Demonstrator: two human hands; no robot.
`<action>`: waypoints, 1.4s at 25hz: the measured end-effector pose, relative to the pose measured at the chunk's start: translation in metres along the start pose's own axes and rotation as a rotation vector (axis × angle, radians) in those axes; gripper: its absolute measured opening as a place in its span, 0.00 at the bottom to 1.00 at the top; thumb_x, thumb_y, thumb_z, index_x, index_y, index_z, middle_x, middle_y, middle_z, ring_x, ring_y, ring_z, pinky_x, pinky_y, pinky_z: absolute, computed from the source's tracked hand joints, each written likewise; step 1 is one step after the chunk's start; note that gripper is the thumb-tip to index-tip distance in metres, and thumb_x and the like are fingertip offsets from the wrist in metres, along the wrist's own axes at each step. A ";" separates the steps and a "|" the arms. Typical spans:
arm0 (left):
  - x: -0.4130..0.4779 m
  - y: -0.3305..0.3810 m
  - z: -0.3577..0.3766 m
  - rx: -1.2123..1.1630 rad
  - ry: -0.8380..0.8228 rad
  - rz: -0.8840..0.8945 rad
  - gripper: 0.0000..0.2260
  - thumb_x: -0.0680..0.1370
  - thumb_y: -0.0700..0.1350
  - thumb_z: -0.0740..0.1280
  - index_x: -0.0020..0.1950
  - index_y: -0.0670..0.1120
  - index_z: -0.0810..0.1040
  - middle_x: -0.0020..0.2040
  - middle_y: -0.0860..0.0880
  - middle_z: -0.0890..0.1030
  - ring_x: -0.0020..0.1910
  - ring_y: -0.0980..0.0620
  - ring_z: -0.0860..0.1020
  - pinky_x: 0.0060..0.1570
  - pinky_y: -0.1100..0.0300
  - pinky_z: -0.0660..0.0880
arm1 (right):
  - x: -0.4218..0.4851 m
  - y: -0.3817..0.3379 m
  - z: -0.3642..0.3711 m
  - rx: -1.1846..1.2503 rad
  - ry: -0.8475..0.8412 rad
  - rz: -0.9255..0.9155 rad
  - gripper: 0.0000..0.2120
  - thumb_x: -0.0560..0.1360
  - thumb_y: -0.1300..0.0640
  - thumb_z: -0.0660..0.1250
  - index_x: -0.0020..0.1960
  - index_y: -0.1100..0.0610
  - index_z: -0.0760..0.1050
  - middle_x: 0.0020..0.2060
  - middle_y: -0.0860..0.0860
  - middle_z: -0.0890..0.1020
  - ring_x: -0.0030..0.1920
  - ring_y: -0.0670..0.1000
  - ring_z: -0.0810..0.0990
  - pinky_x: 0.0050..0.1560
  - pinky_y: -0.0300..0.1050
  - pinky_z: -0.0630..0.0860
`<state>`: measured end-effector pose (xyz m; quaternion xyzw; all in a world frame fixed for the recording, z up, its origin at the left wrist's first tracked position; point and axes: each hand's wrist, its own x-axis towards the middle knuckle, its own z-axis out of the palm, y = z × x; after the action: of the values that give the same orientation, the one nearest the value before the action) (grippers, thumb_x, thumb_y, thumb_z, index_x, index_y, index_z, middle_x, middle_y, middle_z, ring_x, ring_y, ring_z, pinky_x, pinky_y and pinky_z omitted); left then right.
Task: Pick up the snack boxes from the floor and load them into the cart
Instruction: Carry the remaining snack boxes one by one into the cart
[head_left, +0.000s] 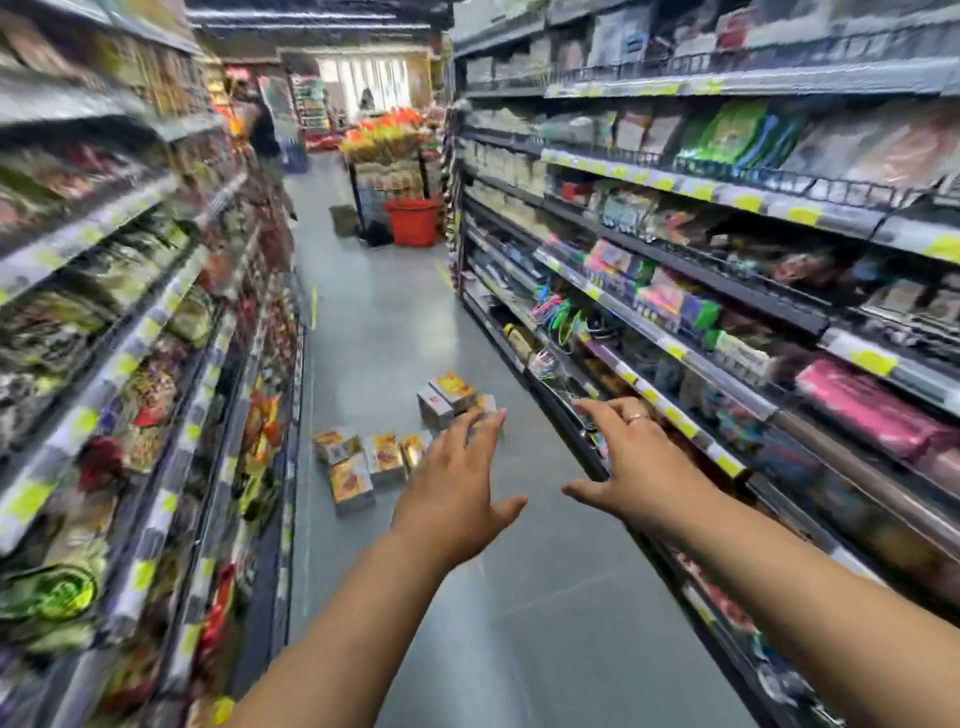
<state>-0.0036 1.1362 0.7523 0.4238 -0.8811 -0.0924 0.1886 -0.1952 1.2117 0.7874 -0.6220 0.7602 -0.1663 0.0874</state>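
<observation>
the snack boxes are small rectangular cardboard cartons with pale sides and orange-and-yellow printed faces; blur hides the print. about seven can be counted: four in a loose row and three heaped together, the heap partly hidden behind the fingertips of the left grip. all lie on the grey polished floor, well on the near side of the round red plastic bucket that stands farther up the aisle; one bucket shows.

two grips show. the left grip is released, fingers straight and spread, palm down, grasping nothing. the row lies just left of it and the heap lies beyond its fingertips; contact cannot be told. the right grip is also released and spread, one gold ring on a finger, right of the heap and apart from every box.
</observation>
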 end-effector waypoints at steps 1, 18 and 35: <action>0.008 -0.024 -0.006 0.008 0.000 -0.029 0.41 0.73 0.60 0.68 0.79 0.54 0.49 0.77 0.49 0.55 0.75 0.46 0.59 0.72 0.52 0.60 | 0.022 -0.015 0.011 0.005 -0.008 -0.013 0.43 0.66 0.39 0.73 0.75 0.43 0.55 0.67 0.51 0.64 0.66 0.56 0.70 0.64 0.51 0.70; 0.308 -0.291 0.044 -0.011 -0.099 -0.322 0.40 0.72 0.58 0.70 0.78 0.55 0.52 0.76 0.50 0.59 0.73 0.46 0.62 0.71 0.50 0.64 | 0.456 -0.040 0.142 0.160 -0.176 -0.063 0.41 0.67 0.43 0.74 0.74 0.47 0.59 0.67 0.55 0.65 0.65 0.59 0.71 0.64 0.50 0.71; 0.683 -0.604 0.175 -0.038 -0.331 -0.298 0.39 0.73 0.55 0.71 0.78 0.53 0.53 0.76 0.49 0.60 0.71 0.44 0.65 0.67 0.51 0.66 | 0.888 -0.046 0.343 0.231 -0.259 0.261 0.46 0.66 0.43 0.75 0.77 0.48 0.55 0.70 0.57 0.62 0.67 0.59 0.69 0.64 0.50 0.70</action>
<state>-0.0343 0.2262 0.5716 0.5249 -0.8256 -0.2040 0.0336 -0.2245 0.2890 0.5511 -0.5203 0.7927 -0.1582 0.2756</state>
